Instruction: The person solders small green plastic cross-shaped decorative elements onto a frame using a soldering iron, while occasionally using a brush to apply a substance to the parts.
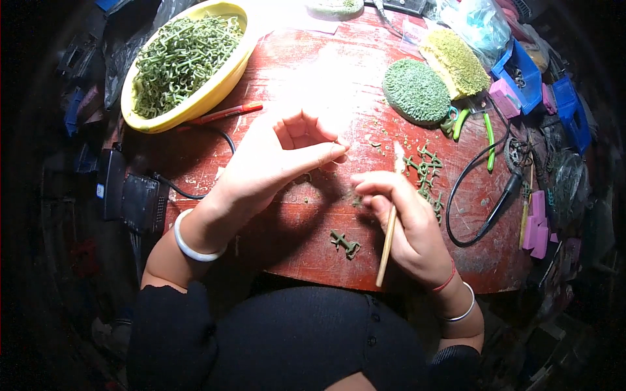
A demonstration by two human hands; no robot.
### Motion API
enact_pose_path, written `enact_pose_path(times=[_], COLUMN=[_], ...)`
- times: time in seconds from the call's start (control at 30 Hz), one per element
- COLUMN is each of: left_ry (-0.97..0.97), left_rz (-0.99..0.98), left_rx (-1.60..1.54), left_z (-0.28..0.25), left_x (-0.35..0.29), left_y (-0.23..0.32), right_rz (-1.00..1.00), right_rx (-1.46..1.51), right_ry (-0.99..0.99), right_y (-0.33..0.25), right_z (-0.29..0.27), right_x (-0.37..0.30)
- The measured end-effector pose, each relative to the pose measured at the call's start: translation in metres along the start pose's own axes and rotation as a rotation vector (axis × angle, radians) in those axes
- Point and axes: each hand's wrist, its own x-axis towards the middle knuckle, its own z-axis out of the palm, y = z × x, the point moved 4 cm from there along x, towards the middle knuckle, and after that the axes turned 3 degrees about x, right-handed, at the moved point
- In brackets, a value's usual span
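My left hand [277, 156] is raised over the red table, thumb and fingertips pinched together. Whatever sits in that pinch is too small to make out. Facing it is my right hand [407, 228], fingers curled round a thin wooden-handled tool [387, 251]; its pale upper end shows beyond the knuckles. Below and between the hands lies a small dark green branched piece [343, 244]. Several similar green pieces [425, 169] lie in a cluster just beyond my right hand, with tiny crumbs around them.
A yellow basin [225, 85] heaped with green pieces stands at the far left, a red pen [228, 113] beside it. At the far right are a green textured pad [416, 91], a yellow one [454, 62], blue bins [521, 75], pink blocks [536, 225] and a black-cabled tool [505, 192].
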Motion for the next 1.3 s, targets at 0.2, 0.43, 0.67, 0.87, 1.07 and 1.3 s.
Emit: enact_pose_path(times=[0.2, 0.43, 0.67, 0.87, 1.07, 1.3], left_ry=[-0.051, -0.025, -0.032, -0.139, -0.224, -0.277], left_rz=[0.011, 0.018, -0.033, -0.032, -0.039, 0.118], left_rx=[-0.069, 0.006, -0.011, 0.139, 0.422, 0.761], left_z=[0.003, -0.001, 0.002, 0.008, 0.015, 0.014], left_x=[-0.003, -0.004, -0.003, -0.006, -0.011, -0.012], left_y=[0.002, 0.002, 0.004, -0.002, 0.001, 0.014], right_rz=[-0.04, -0.147, 0.005, -0.09, -0.16, -0.17], right_rx=[0.05, -0.277, -0.017, -0.233, -0.436, -0.516], right_ry=[0.037, 0.035, -0.043, 0.13, 0.077, 0.06], right_y=[0.0, -0.006, -0.003, -0.005, -0.007, -0.001], right_z=[-0.001, 0.003, 0.007, 0.003, 0.002, 0.02], right_x=[-0.002, 0.001, -0.003, -0.004, -0.004, 0.006])
